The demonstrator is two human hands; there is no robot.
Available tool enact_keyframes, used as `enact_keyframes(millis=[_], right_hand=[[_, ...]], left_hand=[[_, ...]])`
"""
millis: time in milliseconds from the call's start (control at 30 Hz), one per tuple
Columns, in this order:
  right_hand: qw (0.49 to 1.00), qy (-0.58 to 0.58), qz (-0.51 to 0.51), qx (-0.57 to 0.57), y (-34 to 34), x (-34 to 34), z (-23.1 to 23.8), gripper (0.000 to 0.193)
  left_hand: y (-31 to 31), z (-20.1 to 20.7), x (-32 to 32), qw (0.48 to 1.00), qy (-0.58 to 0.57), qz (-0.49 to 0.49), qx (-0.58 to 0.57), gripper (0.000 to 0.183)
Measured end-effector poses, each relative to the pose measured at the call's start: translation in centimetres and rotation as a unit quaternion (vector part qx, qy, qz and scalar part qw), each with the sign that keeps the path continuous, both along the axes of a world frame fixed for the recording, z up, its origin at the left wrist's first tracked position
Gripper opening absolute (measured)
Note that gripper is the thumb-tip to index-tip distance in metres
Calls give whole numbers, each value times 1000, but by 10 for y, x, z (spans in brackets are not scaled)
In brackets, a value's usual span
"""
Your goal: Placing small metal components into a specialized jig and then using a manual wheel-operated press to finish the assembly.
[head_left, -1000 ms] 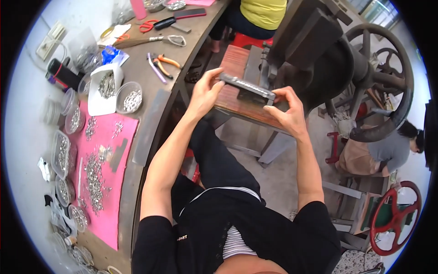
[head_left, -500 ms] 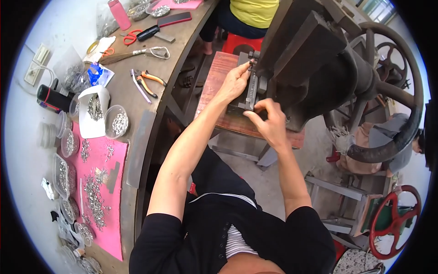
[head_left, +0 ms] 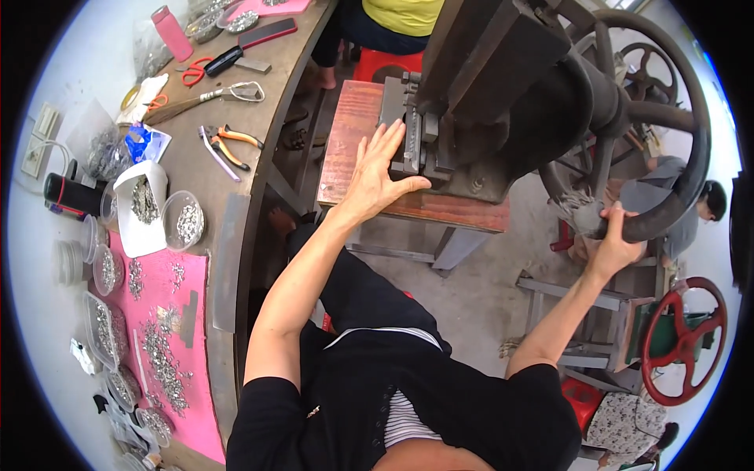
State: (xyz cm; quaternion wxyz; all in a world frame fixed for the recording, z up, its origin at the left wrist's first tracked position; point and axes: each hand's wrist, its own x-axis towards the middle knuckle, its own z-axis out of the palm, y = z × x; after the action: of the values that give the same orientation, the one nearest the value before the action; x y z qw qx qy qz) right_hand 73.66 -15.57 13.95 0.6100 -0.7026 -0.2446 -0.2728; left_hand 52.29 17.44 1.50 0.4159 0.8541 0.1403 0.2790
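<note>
A dark iron hand press point(head_left: 503, 102) stands on a small reddish wooden stand point(head_left: 353, 149) in front of me. My left hand point(head_left: 375, 174) lies flat with fingers spread against the grey metal die block point(head_left: 415, 137) at the press's front. My right hand point(head_left: 614, 235) is closed around the rim of the big black handwheel point(head_left: 667, 118) at the press's right side. I wear a black top.
A curved workbench point(head_left: 236, 235) on my left carries a pink mat point(head_left: 169, 337) with small metal parts, several clear bowls point(head_left: 184, 221), pliers point(head_left: 228, 141), scissors and a pink bottle. Another person in yellow sits beyond the stand. A red wheel point(head_left: 683, 341) and a seated person are at right.
My right hand has left the die block and swung right to grip the handwheel's rim. My left hand stays at the die, now flat and spread. My view has moved closer to the press.
</note>
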Motion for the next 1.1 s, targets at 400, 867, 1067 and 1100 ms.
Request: enact_keyframes(millis=[400,867,1067,1100], right_hand=[[958,79,88,-262,2,76,214,33],[998,-58,-21,-30,10,3,60,32],[964,48,25,-259,-10,47,177,29],[943,46,10,-329,-10,73,202,30]], left_hand=[[7,8,32,997,22,7,80,108],[15,5,39,997,17,18,70,109],[8,3,40,997,-4,5,81,105],[11,2,41,996,2,13,83,105]])
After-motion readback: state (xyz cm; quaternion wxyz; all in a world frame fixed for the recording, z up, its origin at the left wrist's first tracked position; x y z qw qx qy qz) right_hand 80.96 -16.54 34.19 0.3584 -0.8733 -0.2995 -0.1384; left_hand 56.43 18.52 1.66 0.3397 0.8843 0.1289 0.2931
